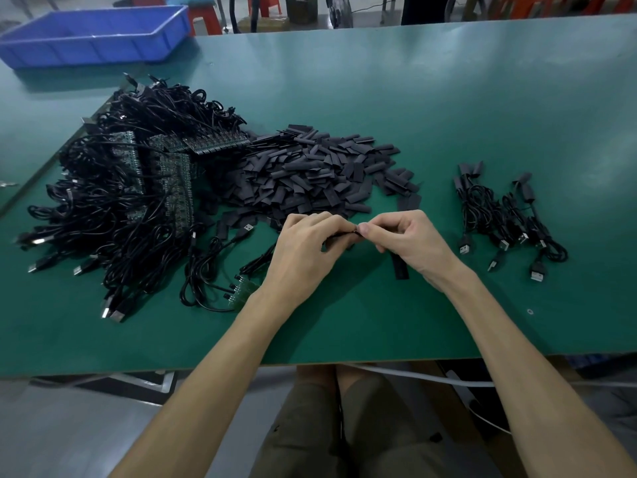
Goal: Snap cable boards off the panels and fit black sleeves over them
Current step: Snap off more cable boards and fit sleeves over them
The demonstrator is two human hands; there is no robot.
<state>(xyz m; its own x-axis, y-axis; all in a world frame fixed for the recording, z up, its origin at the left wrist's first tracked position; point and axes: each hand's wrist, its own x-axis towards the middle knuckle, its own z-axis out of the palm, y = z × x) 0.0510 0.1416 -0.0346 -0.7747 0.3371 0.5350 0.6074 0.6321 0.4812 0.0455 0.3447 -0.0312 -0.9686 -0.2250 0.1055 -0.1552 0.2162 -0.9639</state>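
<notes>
My left hand (303,250) and my right hand (406,243) meet over the green table (448,132), fingertips together. Between them they pinch a black sleeve (339,238), and what is inside it is hidden by the fingers. A second black sleeve (400,269) hangs below my right palm. A small green panel piece (244,291) with cables attached lies under my left wrist. A large heap of cabled panels (138,188) sits to the left, and a pile of loose black sleeves (320,170) lies behind my hands.
Several sleeved cables (499,215) lie grouped on the right. A blue plastic bin (93,36) stands at the far left corner. The table's front edge runs just above my knees. Red stools and boxes stand beyond the far edge.
</notes>
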